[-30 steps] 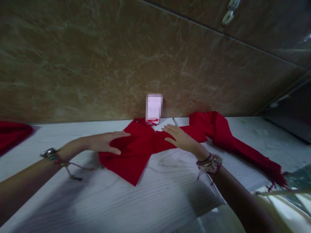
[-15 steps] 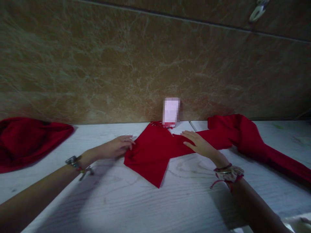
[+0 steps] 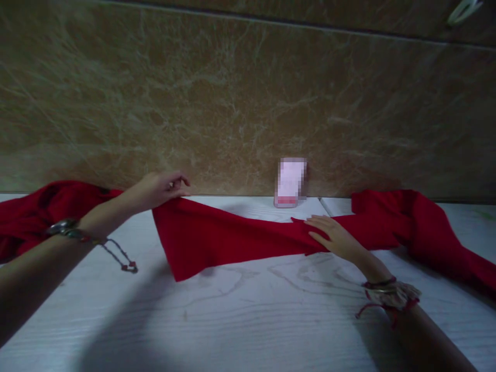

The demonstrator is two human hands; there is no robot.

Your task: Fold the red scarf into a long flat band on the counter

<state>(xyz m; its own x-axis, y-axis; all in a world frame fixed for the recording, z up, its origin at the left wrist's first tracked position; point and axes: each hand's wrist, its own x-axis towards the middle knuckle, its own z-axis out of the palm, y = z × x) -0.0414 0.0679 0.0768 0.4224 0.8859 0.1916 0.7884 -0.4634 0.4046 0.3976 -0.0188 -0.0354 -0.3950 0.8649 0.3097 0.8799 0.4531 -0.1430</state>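
Observation:
A strip of red cloth [image 3: 232, 237] stretches across the white wood-grain table between my two hands. My left hand [image 3: 165, 186] pinches its upper left corner and holds that end raised, so the wide end hangs as a slanted panel. On the narrower stretch to the right lies my right hand [image 3: 329, 235], palm down with the fingers spread and nothing gripped. Beyond it the red cloth runs on into a bunched, folded heap [image 3: 414, 219] that trails off to the right edge.
A crumpled red cloth pile [image 3: 62, 206] lies at the left, partly behind my left forearm. A phone-like object [image 3: 291, 181], blurred out, leans against the brown marbled wall [image 3: 232, 103]. A pale ring-shaped fitting [image 3: 463, 11] shows at the upper right.
My left hand has taken the cloth's end and drawn it up and to the left, unfolding the strip. My right hand stays resting on the cloth. The view has shifted slightly.

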